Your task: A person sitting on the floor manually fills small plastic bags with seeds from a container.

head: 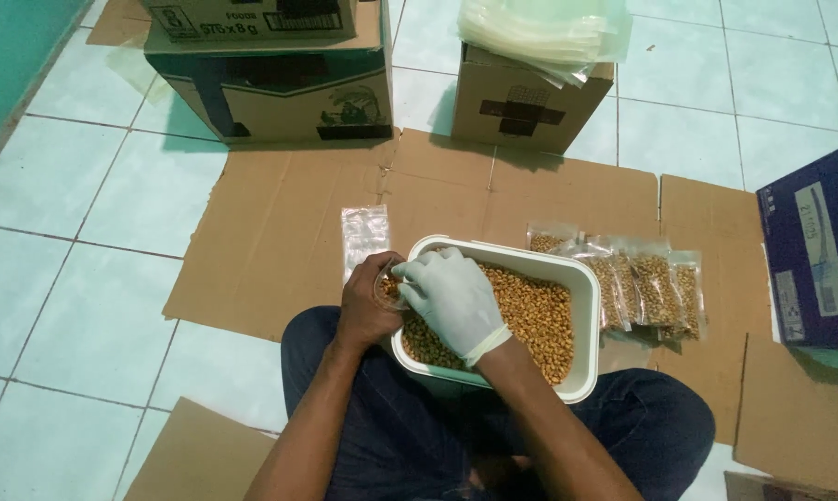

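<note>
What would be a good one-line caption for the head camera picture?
Gloved right hand scoops nuts from a white tub into a small bag held by the left hand.

The floor (85, 278) is made of big pale blue-green tiles with thin dark lines between them. A teal wall (1, 56) runs along the top left corner. Flat brown cardboard sheets (280, 232) lie spread out on the floor. Two cardboard boxes (270, 74) stand at the far side, and the smaller one has a pile of clear plastic bags (540, 32) on top. A dark blue box (818, 250) sits at the right edge. The light is soft and even.
</note>
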